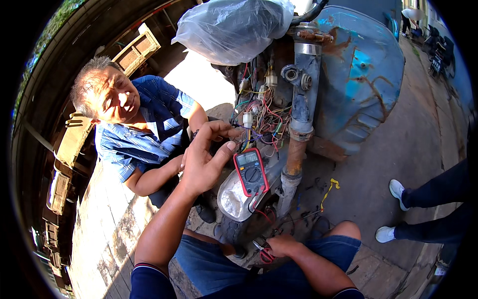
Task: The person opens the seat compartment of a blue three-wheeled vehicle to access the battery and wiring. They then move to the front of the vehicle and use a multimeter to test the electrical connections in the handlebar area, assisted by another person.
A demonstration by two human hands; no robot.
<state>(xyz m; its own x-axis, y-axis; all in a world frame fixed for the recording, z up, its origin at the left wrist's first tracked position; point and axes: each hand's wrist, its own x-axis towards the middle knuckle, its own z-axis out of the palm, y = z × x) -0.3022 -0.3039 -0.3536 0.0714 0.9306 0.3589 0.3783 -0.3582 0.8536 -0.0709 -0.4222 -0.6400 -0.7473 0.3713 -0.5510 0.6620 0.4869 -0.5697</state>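
Left hand (203, 165) is loosely spread near tangled wires (269, 115); right hand (282, 245) grips red-handled tool (266, 255).

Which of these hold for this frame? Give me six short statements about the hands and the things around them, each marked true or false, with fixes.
1. The left hand is raised beside the tangled wires. True.
2. The red-edged multimeter is at the pale fender. True.
3. The right hand grips the multimeter. False: it holds a red-handled tool, low down.
4. The plastic bag at the top is opaque black. False: it is see-through and whitish.
5. A yellow strip lies on the ground. True.
6. The co-worker's shirt is plain white. False: it is blue and patterned.
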